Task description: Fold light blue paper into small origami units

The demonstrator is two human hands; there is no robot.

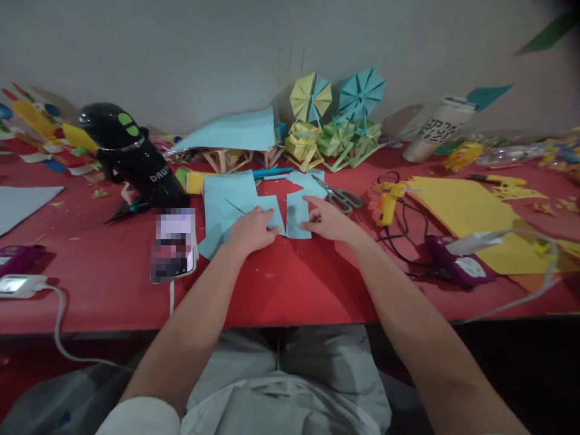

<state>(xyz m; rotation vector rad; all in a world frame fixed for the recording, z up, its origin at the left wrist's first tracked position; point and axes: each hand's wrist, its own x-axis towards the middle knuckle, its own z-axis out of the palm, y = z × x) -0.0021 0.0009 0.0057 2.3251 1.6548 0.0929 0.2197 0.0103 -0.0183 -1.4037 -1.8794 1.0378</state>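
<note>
My left hand rests on a small light-blue paper piece, its thumb and index finger apart. Beside it, to the right, lies another small blue paper piece. My right hand touches that piece's right edge with index finger and thumb spread apart. A narrow gap runs between the two pieces near their upper edges. Larger blue sheets lie under and left of my left hand. Grey-handled scissors lie just beyond my right hand, their blades over a blue scrap.
Left stand a black bottle and a phone. Folded-paper models line the wall. To the right are a yellow glue gun with its cord, yellow sheets, a purple power strip and a pale tumbler.
</note>
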